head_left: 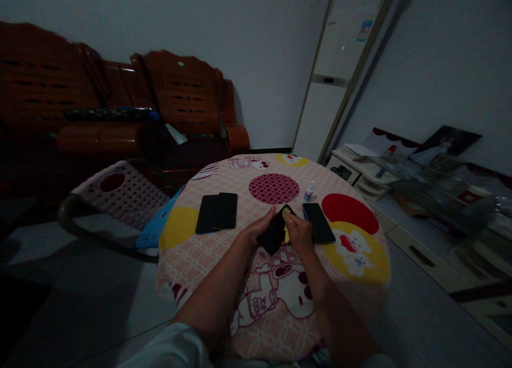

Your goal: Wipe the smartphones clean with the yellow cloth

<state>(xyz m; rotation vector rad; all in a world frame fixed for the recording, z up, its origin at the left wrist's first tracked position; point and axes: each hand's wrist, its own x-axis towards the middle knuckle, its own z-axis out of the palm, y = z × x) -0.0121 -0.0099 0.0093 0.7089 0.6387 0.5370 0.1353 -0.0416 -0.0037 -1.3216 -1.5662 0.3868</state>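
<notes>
Tablecloth (288, 338): pink and patterned, with a cartoon dog printed near the person and red and yellow circles on the right.
Left hand (260, 228): closed around the left side of a black flat device (272, 236), thumb at its far edge.
Right hand (301, 233): pinching a yellow cloth (287, 236) against the device's right side.
Device's place: tilted up in both hands, above the near middle of the table.
Right of the hands: a dark phone (319, 223), lying flat just beside the right hand.
Left side: two dark slabs (207, 214), flat and overlapping, well apart from the left hand.
Beyond the phone: a small white bottle (309, 191), upright.
Far left: a woven chair (126, 197) by the table, and behind it a carved wooden sofa (184, 93).
Far right: a tall white unit (326, 109) against the wall.
</notes>
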